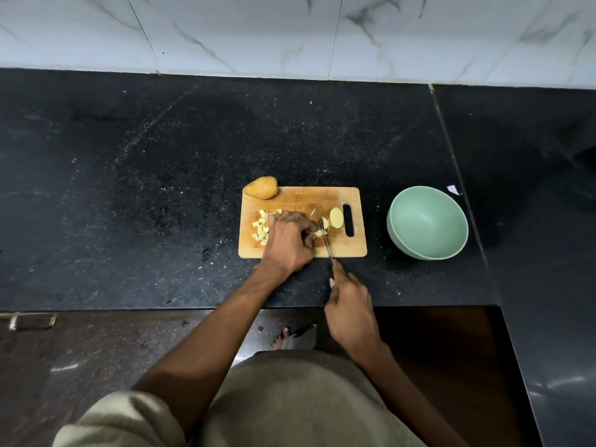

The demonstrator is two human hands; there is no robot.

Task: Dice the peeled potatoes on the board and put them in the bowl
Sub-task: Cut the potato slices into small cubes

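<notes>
Dicing well here meant the left hand (288,240) kept fingertips curled back on the potato strips (319,233) at mid-board (300,201) while the right hand (350,306), gripping the knife (327,245), cut evenly; diced pieces (261,225) lay left, the bowl (427,222) waited empty at right.

No readable text, label, brand, number or sign shows on anything in view.
</notes>
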